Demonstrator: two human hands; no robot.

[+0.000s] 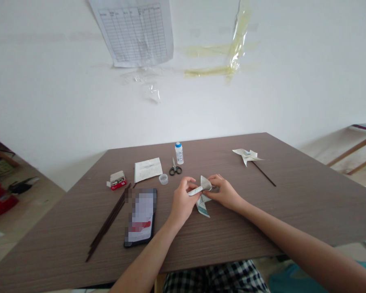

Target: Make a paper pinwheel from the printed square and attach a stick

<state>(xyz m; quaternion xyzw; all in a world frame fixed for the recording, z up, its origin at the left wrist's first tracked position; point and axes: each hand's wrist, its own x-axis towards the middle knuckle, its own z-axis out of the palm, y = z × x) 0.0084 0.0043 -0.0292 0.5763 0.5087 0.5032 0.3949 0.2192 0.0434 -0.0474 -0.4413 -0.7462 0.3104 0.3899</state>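
Note:
Between my two hands is a printed-paper pinwheel [203,206], its blades curled in toward the middle and one pointed blade hanging down with a green patterned edge. My left hand [184,200] pinches it from the left, fingers closed on the folded paper. From the right, my right hand [224,191] grips the curled blades with thumb and fingertips. The fingertips partly hide the centre of the paper. Past the hands lie black-handled scissors [175,169] and a small clear round cup [163,179].
A pinwheel on a dark stick [264,174] lies at the back right. A white bottle with blue cap [179,154] stands near the wall. Leftward are a stack of paper [148,169], a small red-and-white box [118,181], several dark sticks [108,224] and a phone [142,217].

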